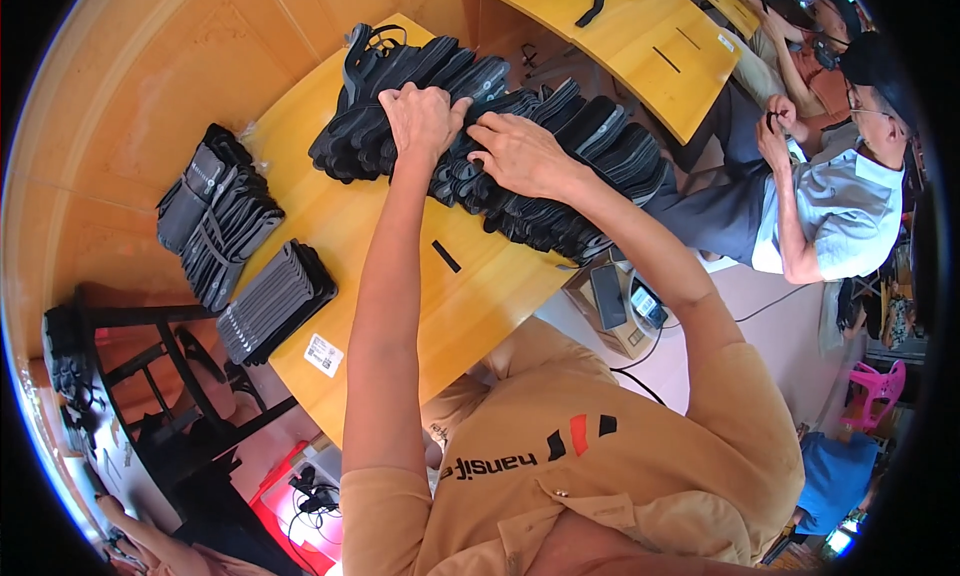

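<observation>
A long row of black and dark grey padded fabric pieces [590, 141], folded and packed side by side, runs across the far part of the yellow wooden table [400, 286]. My left hand [422, 121] lies over the pieces left of the middle, its fingers curled down and closed on them. Just to the right, my right hand [520, 154] has bent fingers closed at the edge of the same row. The fingertips of both hands are partly hidden among the dark fabric. A short black strip [446, 256] lies on the table nearer to me.
Two more stacks of fabric pieces stand at the table's left: a strapped stack [212, 216] and a flatter grey stack [278, 301]. A cardboard box [610, 311] holding devices sits below the right edge. Seated co-workers [825, 211] are at the right, near another yellow table [640, 46].
</observation>
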`<state>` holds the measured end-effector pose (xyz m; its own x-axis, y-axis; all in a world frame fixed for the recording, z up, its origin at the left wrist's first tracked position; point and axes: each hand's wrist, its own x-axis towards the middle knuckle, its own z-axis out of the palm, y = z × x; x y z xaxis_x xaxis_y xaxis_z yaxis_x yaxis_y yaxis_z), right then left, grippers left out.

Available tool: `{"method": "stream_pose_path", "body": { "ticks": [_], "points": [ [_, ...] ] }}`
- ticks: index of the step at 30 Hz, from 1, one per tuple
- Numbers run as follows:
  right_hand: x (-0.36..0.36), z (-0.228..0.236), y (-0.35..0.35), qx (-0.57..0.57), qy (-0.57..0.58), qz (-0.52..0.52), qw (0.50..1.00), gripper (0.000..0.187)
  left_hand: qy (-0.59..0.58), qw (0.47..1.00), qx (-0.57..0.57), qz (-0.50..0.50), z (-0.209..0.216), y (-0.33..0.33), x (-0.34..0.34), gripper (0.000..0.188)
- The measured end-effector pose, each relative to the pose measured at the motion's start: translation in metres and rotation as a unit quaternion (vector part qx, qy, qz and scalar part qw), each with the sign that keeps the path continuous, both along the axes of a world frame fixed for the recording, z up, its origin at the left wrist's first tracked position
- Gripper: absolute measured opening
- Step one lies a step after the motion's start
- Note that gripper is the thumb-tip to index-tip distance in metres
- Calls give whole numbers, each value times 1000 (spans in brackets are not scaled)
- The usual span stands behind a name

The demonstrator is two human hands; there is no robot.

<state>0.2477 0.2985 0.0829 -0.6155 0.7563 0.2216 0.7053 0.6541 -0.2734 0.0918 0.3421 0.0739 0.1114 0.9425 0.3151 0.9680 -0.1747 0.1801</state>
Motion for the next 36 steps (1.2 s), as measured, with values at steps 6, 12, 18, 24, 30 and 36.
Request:
{"method": "stream_pose_path", "body": {
  "ticks": [6,12,18,24,30,36],
  "points": [
    [-2,10,-9,-43,-13,0,999,24,12,1000,-3,23,-1,1,-4,37],
    [-2,9,-11,-25,-15,-4,1000,27,21,999,-2,26,-1,4,-3,37],
    [3,9,-14,-31,13,14,999,29,18,1000,-5,18,-2,8,-7,36],
    [11,15,-24,-44,27,22,998,24,-9,1000,11,6,-11,14,-11,31],
    [13,13,-43,-29,93,82,992,25,6,1000,12,4,-10,16,-16,30],
    [17,13,-37,-54,94,89,990,35,0,1000,21,-2,-11,18,-18,30]
  ]
}}
